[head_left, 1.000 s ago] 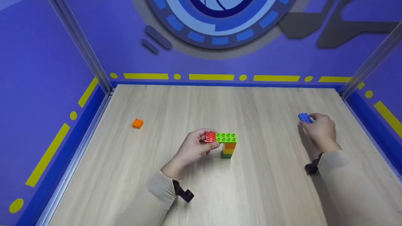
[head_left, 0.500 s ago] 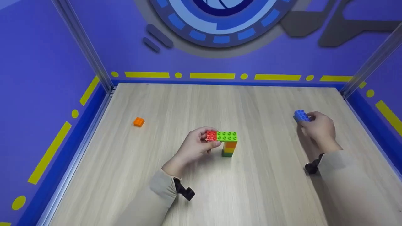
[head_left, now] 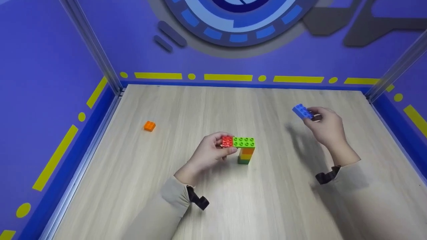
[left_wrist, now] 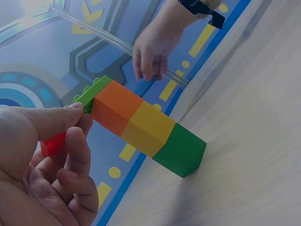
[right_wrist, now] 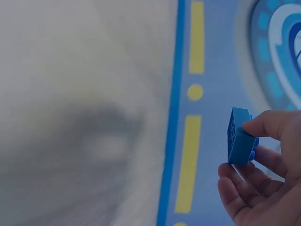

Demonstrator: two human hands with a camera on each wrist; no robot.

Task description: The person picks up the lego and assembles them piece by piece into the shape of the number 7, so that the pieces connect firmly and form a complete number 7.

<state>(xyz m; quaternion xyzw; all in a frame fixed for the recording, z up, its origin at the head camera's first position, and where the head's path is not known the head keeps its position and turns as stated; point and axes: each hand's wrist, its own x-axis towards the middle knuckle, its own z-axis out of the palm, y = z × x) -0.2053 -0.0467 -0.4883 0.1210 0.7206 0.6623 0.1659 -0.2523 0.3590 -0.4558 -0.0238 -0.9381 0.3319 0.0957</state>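
Observation:
In the head view, my left hand (head_left: 208, 151) grips a red brick (head_left: 227, 141) at the left end of a long lime-green brick (head_left: 244, 142). That lime-green brick lies across the top of a column. The left wrist view shows the column's orange brick (left_wrist: 117, 107), yellow brick (left_wrist: 148, 128) and dark green brick (left_wrist: 181, 150), stacked from top to bottom. Fingers hide most of the red brick there. My right hand (head_left: 327, 126) pinches a blue brick (head_left: 302, 111) by one end, raised off the table and tilted, its shadow below. The right wrist view shows the thumb on its side.
A small orange brick (head_left: 149, 126) sits alone on the left part of the wooden table (head_left: 186, 106). Blue-purple panels (head_left: 227, 66) with yellow markings enclose the table at the back and both sides.
My right hand has lifted the blue brick off the table and carried it leftward and farther back. My left hand keeps its grip on the red brick. The view has tilted slightly.

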